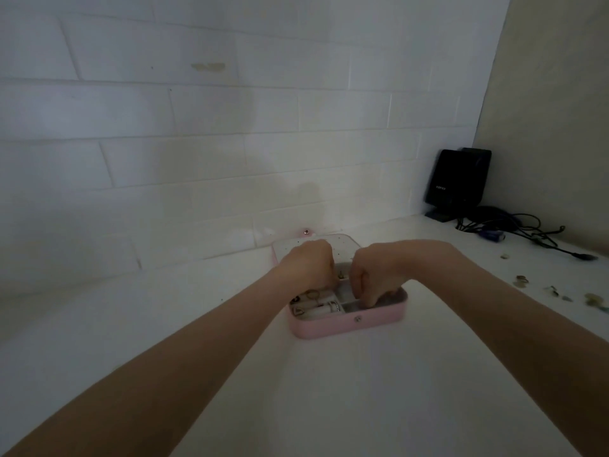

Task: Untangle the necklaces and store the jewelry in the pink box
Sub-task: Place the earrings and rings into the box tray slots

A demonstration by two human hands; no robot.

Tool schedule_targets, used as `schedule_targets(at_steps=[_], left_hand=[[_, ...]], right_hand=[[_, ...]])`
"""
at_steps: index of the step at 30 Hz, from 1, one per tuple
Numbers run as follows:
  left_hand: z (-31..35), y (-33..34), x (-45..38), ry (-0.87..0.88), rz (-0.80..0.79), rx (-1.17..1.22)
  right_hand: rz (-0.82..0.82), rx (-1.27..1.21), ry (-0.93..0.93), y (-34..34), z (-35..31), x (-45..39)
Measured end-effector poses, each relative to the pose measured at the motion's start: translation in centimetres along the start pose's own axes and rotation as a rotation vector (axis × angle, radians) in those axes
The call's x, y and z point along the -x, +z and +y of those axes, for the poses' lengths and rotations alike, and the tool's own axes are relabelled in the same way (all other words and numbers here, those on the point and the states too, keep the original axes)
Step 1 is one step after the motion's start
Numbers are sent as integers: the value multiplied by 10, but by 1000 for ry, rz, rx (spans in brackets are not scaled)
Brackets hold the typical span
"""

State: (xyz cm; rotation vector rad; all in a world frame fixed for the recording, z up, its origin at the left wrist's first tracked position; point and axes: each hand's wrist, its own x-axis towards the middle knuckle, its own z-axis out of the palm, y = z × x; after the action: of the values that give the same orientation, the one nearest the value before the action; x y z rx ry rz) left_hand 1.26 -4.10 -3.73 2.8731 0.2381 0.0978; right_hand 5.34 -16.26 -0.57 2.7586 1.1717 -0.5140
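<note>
The pink box [333, 326] lies open on the white table, its lid [286, 246] leaning back against the wall. Rings [313, 295] and small dark pieces sit in its left compartments. My left hand [309, 263] hovers over the middle of the box with its fingers curled down. My right hand [372, 278] reaches into a right-hand compartment, fingertips bunched together as if pinching something thin. What they hold is hidden by the fingers and the dim light. No necklace chain is plainly visible.
A black speaker [459, 181] stands in the back right corner with a tangle of black cables [514, 230] beside it. Several small loose pieces [557, 290] lie on the table at the right. A tiled wall rises just behind the box.
</note>
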Motion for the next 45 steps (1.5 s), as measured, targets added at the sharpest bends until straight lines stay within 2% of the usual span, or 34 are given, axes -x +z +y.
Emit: schedule_targets(at_steps=[4, 10, 14, 16, 20, 23, 26, 28, 29, 32, 37, 41, 45], left_hand=[[-2, 2, 1, 6, 16, 25], [-12, 4, 1, 61, 22, 90], [-30, 7, 13, 113, 214, 360], [-40, 8, 20, 137, 303, 409], [-50, 14, 30, 181, 314, 471], [-54, 17, 29, 161, 382, 500], [-66, 15, 31, 160, 454, 526], [-77, 17, 32, 180, 411, 533], [-81, 19, 32, 191, 364, 536], [-91, 22, 34, 217, 253, 552], [-90, 17, 28, 289, 117, 485], [-82, 15, 22, 344, 146, 458], [-84, 20, 20, 308, 152, 510]], right_hand=[[101, 6, -17, 4, 5, -1], [134, 46, -58, 6, 7, -4], [125, 133, -64, 5, 1, 0], [142, 166, -70, 4, -2, 3], [131, 178, -61, 5, -6, 4], [102, 136, -51, -2, -8, 4], [247, 52, -99, -22, -12, 3], [396, -68, -187, -27, -23, -3], [420, -113, -220, -25, -30, -8], [363, -110, -269, -11, -48, -26], [267, -126, -209, -5, -44, -38], [313, -155, -232, -1, -40, -41], [370, -419, -267, 2, -24, -35]])
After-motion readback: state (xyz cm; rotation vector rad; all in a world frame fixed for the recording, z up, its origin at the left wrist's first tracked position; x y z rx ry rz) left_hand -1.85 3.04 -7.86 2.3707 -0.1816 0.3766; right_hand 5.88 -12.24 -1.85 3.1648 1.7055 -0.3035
